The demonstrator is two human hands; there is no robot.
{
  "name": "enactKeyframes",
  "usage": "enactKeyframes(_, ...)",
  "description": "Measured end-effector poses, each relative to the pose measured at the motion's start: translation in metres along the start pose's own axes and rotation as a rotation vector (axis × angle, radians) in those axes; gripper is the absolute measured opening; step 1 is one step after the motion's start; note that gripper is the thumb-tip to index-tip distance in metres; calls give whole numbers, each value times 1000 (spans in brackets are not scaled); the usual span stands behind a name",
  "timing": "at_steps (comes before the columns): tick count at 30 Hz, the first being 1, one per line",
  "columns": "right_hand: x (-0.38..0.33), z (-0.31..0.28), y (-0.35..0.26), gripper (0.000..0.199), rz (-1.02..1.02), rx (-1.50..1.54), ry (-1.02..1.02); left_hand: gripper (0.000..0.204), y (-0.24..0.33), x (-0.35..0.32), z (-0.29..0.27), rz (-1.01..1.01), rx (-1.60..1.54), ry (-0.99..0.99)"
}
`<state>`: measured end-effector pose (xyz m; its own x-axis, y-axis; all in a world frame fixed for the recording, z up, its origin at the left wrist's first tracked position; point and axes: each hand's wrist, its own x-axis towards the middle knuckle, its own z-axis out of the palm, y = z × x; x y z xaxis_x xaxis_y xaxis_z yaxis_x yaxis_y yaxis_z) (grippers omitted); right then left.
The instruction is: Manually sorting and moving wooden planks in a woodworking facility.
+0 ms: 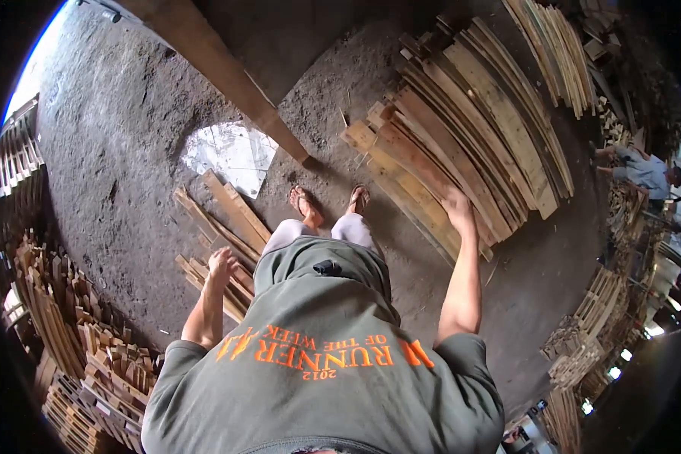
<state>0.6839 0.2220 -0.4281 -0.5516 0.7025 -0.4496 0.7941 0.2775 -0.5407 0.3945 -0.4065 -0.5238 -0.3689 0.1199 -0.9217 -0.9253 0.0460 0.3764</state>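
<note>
Plank stack (507, 121), 2 o'clk: wood, matt, rough-ish. Floor (121, 121), 10 o'clk: v. rough, matt. Shirt (318, 397), 6 o'clk: matt cloth.

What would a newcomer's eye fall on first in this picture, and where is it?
First, probably, the dark green shirt with orange lettering, filling the lower middle. Then the long planks at upper right, with the right hand over them, and the bright pale patch on the ground, up and left of the feet.
</note>
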Motion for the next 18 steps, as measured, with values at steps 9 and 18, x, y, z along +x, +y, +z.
enactKeyframes(9, -105, 63, 52, 49, 243, 274, 39, 41, 107, 75, 104, 183, 360, -19)
enactKeyframes(18, -100, 138, 61, 47, -37, 107, 32, 54, 114, 121, 152, 327, 490, -518)
